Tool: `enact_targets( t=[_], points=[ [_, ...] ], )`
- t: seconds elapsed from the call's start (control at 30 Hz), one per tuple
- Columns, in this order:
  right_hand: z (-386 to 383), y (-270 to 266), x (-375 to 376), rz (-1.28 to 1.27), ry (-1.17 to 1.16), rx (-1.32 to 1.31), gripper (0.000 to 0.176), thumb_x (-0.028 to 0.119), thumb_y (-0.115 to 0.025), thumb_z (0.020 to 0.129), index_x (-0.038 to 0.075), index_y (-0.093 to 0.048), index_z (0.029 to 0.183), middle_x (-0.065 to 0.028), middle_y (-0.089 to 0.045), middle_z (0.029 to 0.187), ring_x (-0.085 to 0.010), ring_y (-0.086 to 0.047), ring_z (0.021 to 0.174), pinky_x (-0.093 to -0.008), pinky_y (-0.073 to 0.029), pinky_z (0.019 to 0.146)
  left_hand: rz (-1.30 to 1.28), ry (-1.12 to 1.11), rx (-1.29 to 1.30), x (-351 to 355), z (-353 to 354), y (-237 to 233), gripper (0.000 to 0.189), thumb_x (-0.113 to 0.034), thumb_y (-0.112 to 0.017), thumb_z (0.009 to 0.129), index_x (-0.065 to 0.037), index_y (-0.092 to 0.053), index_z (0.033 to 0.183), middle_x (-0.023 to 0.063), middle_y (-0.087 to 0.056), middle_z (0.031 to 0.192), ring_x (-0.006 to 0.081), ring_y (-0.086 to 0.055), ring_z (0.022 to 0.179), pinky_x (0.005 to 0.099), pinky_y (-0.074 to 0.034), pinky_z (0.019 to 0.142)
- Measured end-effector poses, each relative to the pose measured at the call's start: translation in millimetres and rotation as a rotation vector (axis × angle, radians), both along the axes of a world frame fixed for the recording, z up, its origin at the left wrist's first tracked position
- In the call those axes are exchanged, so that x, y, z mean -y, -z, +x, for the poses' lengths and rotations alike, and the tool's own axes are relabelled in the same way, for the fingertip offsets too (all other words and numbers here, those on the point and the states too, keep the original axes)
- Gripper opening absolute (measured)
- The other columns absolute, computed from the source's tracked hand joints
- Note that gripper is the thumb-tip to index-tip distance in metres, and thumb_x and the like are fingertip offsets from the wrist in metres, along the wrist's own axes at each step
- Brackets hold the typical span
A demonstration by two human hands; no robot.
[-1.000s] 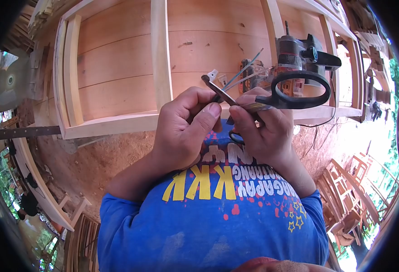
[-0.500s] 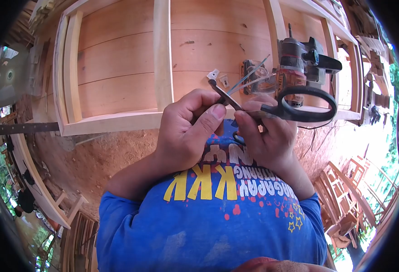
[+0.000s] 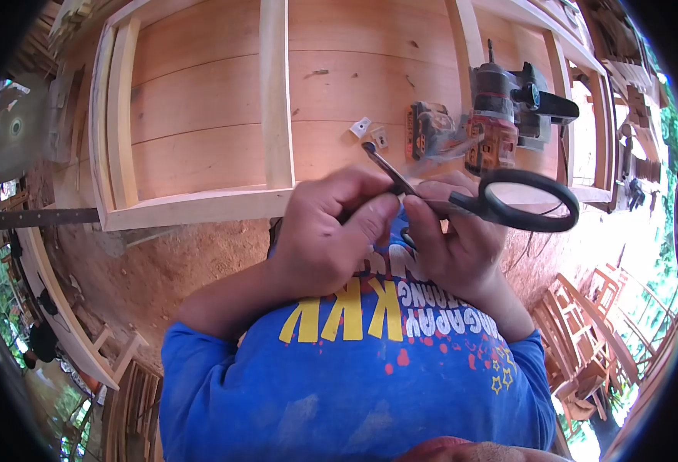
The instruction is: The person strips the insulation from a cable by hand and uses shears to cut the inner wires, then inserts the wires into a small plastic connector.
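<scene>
My right hand [image 3: 462, 235] is closed around the middle of a pair of scissors [image 3: 530, 202], whose black handle loop sticks out to the right. My left hand [image 3: 335, 227] is beside it, thumb and forefinger pinching a thin dark strip [image 3: 389, 165] with a blackish tip. This strip slants from the fingers up and left, and its lower end reaches the right fingertips. The fingers hide how it meets the scissor blades. A pale, blurred strand [image 3: 454, 148] shows above my right hand.
A wooden frame [image 3: 277, 100] with a plank panel lies ahead. On it are a power tool [image 3: 497, 115], a battery pack [image 3: 429, 129] and two small light brackets [image 3: 360, 127]. Wooden pieces [image 3: 585, 331] are piled at right; a long board [image 3: 62, 308] is at left.
My left hand has shifted slightly right and down, closer to my right hand. The scissors' handle has dropped a little. The thin strands, sharp before, are now blurred and lower.
</scene>
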State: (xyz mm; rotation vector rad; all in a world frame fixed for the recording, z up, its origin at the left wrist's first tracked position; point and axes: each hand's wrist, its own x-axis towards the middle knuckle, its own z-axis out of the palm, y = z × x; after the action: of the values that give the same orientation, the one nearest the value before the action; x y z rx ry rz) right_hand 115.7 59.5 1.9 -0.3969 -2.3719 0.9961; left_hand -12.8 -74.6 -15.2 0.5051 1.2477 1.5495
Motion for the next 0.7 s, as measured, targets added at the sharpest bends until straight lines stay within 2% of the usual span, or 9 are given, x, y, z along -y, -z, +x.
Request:
enact_targets(
  t=[0.2,0.37,0.5,0.57,0.7],
  points=[
    [-2,1,-1,0.004,-0.002,0.027,0.011,0.000,-0.074,0.081,0.002,-0.069,0.091,-0.0119,-0.064,0.077,-0.0264,-0.063,0.063,-0.0368,-0.048,0.056,-0.001,-0.025,0.094,0,0,0,0.021,-0.010,-0.061,0.100,0.006,-0.061,0.113,0.0061,-0.068,0.088,0.0071,-0.061,0.074,0.0221,-0.049,0.065],
    [5,3,-3,0.000,-0.008,0.029,0.010,0.001,-0.075,0.082,0.001,-0.069,0.090,-0.0112,-0.063,0.075,-0.0258,-0.063,0.063,-0.0354,-0.048,0.056,0.024,-0.087,0.180,-1,-4,5,0.018,-0.010,-0.060,0.100,0.005,-0.062,0.111,0.0046,-0.066,0.084,0.0068,-0.059,0.071,0.0224,-0.048,0.063],
    [10,1,1,-0.107,0.010,0.034,0.010,0.001,-0.075,0.083,0.001,-0.069,0.091,-0.0112,-0.063,0.075,-0.0259,-0.062,0.063,-0.0348,-0.048,0.057,0.054,-0.139,0.232,-2,-4,4,0.016,-0.009,-0.060,0.100,0.004,-0.062,0.109,0.0026,-0.063,0.079,0.0064,-0.058,0.069,0.0223,-0.047,0.062],
    [7,3,0,-0.077,0.005,-0.033,0.010,0.001,-0.075,0.083,0.001,-0.069,0.091,-0.0114,-0.063,0.075,-0.0258,-0.062,0.063,-0.0347,-0.048,0.057,0.058,-0.113,0.191,-2,-3,-1,0.016,-0.009,-0.059,0.100,0.004,-0.062,0.109,0.0028,-0.064,0.079,0.0062,-0.058,0.070,0.0220,-0.047,0.063],
    [-1,-3,-4,0.002,-0.030,-0.005,0.011,0.000,-0.075,0.082,0.001,-0.068,0.091,-0.0121,-0.065,0.078,-0.0262,-0.065,0.066,-0.0343,-0.050,0.059,0.047,-0.038,0.059,-5,2,1,0.016,-0.009,-0.059,0.101,0.004,-0.063,0.108,0.0035,-0.065,0.081,0.0057,-0.058,0.071,0.0213,-0.047,0.063]
  ],
)
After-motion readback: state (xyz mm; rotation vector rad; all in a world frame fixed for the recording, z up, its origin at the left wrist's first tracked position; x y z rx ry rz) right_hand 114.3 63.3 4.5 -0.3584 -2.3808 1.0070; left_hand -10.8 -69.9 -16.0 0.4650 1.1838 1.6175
